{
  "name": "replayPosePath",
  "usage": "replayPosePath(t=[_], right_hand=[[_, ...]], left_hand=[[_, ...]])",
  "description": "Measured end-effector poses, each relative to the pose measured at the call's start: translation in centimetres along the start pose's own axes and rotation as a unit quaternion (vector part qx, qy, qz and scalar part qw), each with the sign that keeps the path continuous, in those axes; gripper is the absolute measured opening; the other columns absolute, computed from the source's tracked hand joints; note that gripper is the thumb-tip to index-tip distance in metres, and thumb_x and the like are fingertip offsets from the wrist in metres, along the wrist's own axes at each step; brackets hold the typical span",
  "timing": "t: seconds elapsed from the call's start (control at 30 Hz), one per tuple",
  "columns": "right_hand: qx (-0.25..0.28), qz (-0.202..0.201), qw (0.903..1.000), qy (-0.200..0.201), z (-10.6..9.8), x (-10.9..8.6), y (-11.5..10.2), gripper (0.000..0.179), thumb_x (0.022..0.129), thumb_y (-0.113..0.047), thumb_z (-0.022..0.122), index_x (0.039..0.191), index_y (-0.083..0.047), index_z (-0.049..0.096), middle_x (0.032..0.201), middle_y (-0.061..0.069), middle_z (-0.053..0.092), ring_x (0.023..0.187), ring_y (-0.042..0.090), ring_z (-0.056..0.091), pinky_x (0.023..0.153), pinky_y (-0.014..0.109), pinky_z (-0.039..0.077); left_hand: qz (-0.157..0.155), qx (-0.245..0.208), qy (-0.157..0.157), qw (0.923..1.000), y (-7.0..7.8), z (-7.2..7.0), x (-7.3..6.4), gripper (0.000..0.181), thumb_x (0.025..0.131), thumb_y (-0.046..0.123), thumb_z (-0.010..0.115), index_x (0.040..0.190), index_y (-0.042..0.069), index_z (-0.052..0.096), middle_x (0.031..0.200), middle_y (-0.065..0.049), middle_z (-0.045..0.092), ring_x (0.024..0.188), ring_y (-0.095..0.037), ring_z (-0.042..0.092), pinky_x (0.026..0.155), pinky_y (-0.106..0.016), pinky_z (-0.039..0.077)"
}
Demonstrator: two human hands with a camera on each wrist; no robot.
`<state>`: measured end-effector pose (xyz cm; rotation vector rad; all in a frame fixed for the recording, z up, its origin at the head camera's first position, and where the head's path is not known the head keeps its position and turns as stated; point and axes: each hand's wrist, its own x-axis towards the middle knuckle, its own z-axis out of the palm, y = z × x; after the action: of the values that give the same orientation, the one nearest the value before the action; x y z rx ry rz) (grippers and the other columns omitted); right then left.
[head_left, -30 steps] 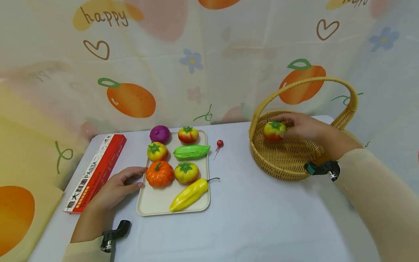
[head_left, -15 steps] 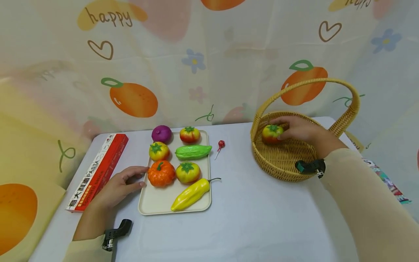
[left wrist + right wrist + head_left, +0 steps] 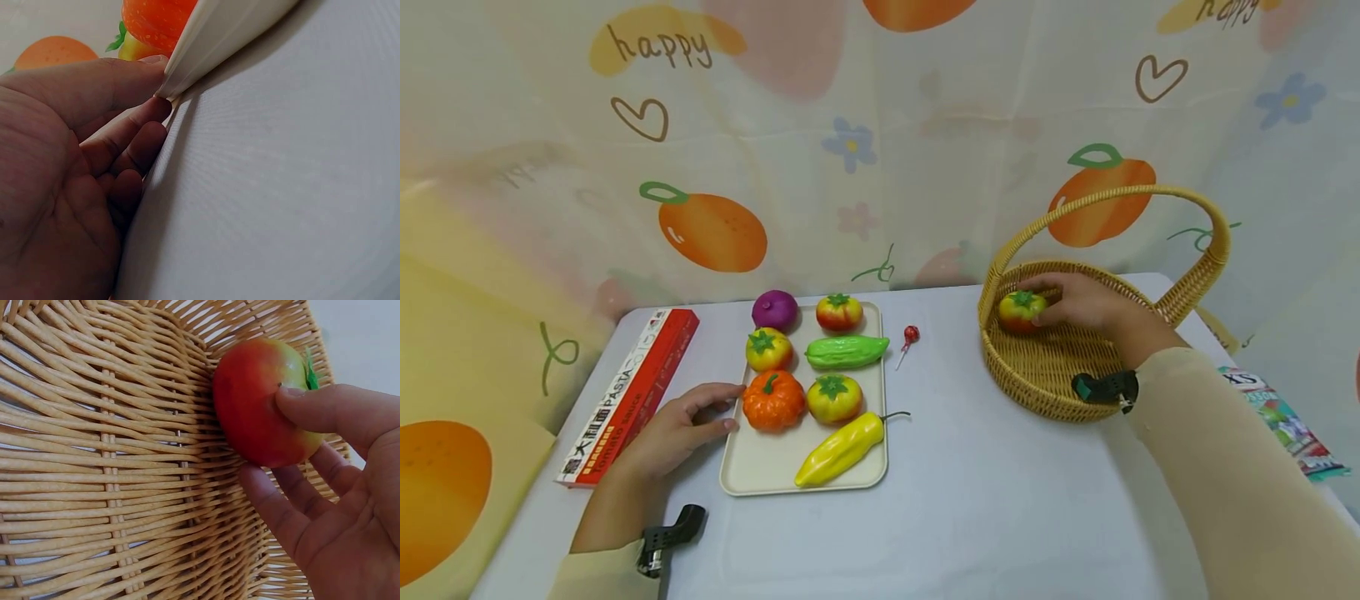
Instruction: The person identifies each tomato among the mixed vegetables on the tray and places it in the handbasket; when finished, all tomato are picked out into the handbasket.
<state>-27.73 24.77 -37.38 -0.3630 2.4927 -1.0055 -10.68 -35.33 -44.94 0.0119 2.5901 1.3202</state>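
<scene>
In the woven basket [image 3: 1037, 404], my right hand [image 3: 1078, 304] holds a yellow-and-red toy tomato [image 3: 1021, 312] close to the left wall. The right wrist view shows my thumb on the side of this tomato [image 3: 262, 406] and fingertips against its underside. My left hand [image 3: 681, 425] touches the left edge of the cream tray [image 3: 760, 475], thumb and forefinger apart along the rim. An orange pumpkin [image 3: 773, 402] lies just inside that edge. Also on the tray are several similar tomatoes, a green bitter melon [image 3: 847, 352], a yellow pepper [image 3: 841, 450] and a purple onion [image 3: 775, 310] at the corner.
A red-and-white pasta box [image 3: 632, 396] lies left of the tray. A red lollipop [image 3: 910, 335] lies between tray and basket. The basket's tall handle [image 3: 1150, 192] arches over my right hand. A colourful packet [image 3: 1285, 421] lies at the right, partly behind the sleeve.
My right hand has shifted slightly left within the basket, bringing the tomato nearer the left wall. The right forearm has swung left, uncovering the packet. My left hand stays at the tray.
</scene>
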Motion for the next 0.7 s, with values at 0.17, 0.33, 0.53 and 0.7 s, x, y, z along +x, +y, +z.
replayPosePath(t=[0.17,0.33,0.53,0.7], right_hand=[[-0.004,-0.002,1.0000,0.001,0.14,0.34,0.55,0.064,0.098,-0.015,0.074,0.158,-0.010,0.051,0.153,0.021,0.051,0.129,0.038,0.050,0.110,0.055,0.041],[0.006,-0.006,1.0000,-0.002,0.13,0.42,0.60,0.066,0.098,-0.015,0.075,0.158,-0.009,0.049,0.154,0.020,0.049,0.128,0.038,0.051,0.109,0.053,0.042],[0.013,-0.002,0.9999,-0.011,0.13,0.32,0.54,0.068,0.099,-0.017,0.075,0.160,-0.009,0.047,0.158,0.021,0.046,0.132,0.038,0.050,0.111,0.054,0.040],[0.018,0.001,0.9997,-0.013,0.16,0.07,0.44,0.069,0.099,-0.017,0.075,0.161,-0.009,0.045,0.161,0.021,0.044,0.135,0.039,0.049,0.113,0.056,0.039]], left_hand=[[-0.004,0.000,0.002,1.0000,-0.01,0.06,-0.02,0.053,0.095,0.025,0.083,0.145,0.017,0.067,0.149,-0.010,0.060,0.135,-0.033,0.055,0.095,-0.015,0.048],[-0.004,-0.003,0.004,1.0000,0.09,0.00,-0.11,0.052,0.095,0.026,0.083,0.144,0.017,0.068,0.149,-0.010,0.061,0.136,-0.033,0.055,0.094,-0.014,0.047],[-0.004,0.005,0.005,1.0000,0.17,0.02,-0.11,0.052,0.096,0.027,0.083,0.144,0.018,0.068,0.150,-0.009,0.060,0.137,-0.032,0.054,0.096,-0.016,0.047],[0.000,0.000,0.003,1.0000,0.14,0.01,-0.11,0.052,0.096,0.024,0.083,0.145,0.017,0.068,0.151,-0.010,0.059,0.138,-0.034,0.054,0.095,-0.013,0.046]])
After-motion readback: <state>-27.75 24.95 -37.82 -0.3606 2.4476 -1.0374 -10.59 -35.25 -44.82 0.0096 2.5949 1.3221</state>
